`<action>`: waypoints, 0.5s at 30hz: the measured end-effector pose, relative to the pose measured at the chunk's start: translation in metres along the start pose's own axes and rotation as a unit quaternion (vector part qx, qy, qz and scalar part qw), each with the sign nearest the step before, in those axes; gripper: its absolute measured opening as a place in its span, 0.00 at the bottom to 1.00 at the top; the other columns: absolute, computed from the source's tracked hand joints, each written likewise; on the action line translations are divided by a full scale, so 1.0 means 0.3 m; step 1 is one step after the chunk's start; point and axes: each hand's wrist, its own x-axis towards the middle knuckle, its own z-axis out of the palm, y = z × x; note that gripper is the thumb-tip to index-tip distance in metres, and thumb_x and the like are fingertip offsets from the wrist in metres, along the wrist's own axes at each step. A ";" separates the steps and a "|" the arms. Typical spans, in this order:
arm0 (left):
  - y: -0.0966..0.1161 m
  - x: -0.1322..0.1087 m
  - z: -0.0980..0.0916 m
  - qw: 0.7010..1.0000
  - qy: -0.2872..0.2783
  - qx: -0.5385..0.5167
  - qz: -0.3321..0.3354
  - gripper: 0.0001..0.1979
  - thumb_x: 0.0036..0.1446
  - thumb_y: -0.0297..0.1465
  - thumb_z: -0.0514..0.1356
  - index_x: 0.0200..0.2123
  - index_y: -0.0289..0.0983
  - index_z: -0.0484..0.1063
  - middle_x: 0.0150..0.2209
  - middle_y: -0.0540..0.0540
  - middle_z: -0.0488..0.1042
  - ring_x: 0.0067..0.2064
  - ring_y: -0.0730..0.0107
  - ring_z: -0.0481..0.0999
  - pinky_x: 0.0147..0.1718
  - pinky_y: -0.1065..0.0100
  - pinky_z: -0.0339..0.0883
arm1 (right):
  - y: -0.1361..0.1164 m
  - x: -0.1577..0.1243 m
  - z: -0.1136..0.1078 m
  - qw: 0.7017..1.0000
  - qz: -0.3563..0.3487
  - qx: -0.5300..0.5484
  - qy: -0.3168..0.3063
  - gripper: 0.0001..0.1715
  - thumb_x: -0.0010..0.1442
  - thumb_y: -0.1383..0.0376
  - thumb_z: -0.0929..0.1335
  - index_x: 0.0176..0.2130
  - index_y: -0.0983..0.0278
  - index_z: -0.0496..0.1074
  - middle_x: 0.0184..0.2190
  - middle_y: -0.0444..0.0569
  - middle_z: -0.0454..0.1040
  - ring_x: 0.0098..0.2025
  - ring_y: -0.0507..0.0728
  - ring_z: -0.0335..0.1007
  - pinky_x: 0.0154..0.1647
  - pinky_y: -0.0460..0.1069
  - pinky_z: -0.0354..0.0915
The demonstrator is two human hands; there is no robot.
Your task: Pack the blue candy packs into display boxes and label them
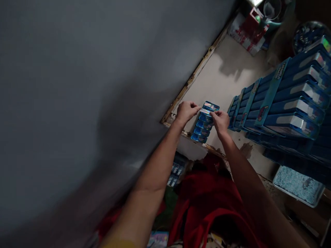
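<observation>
A column of small blue boxes [199, 131] lies on the pale tabletop, several in a row. Over the upper boxes stretches a short shiny whitish strip [206, 111], which looks like a holographic sticker. The strip's left end is pinched by my left hand [186, 112], its fingertips pressed together. At the other end, my right hand [221, 121] has thumb and finger closed on the strip. Whether the strip touches the box beneath it I cannot tell. The topmost box bears a similar shiny patch.
Large stacks of banded blue boxes [281, 100] rise at the right. A clear tray of pale blue bits [298, 186] sits below them. A grey wall [64, 86] borders the table's left edge. A red-and-white box [249, 32] and a round container [309, 36] stand at the far end.
</observation>
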 end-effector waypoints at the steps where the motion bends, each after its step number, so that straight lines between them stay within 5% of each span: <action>1: -0.002 0.011 0.003 1.000 -0.002 0.004 0.000 0.11 0.45 0.30 0.75 0.23 0.38 0.75 0.20 0.48 0.75 0.29 0.66 0.74 0.32 0.67 0.66 | -0.004 0.004 0.001 1.000 0.001 -0.013 0.003 0.13 0.57 0.55 0.72 0.34 0.60 0.83 0.29 0.45 0.82 0.35 0.58 0.77 0.37 0.48 0.65; 15: -0.072 0.051 0.023 0.999 -0.040 -0.016 -0.030 0.10 0.48 0.31 0.74 0.26 0.37 0.75 0.22 0.49 0.74 0.27 0.70 0.72 0.31 0.69 0.64 | -0.004 0.034 0.020 0.998 -0.011 -0.069 -0.007 0.16 0.58 0.50 0.72 0.32 0.60 0.78 0.31 0.47 0.80 0.37 0.59 0.76 0.39 0.49 0.63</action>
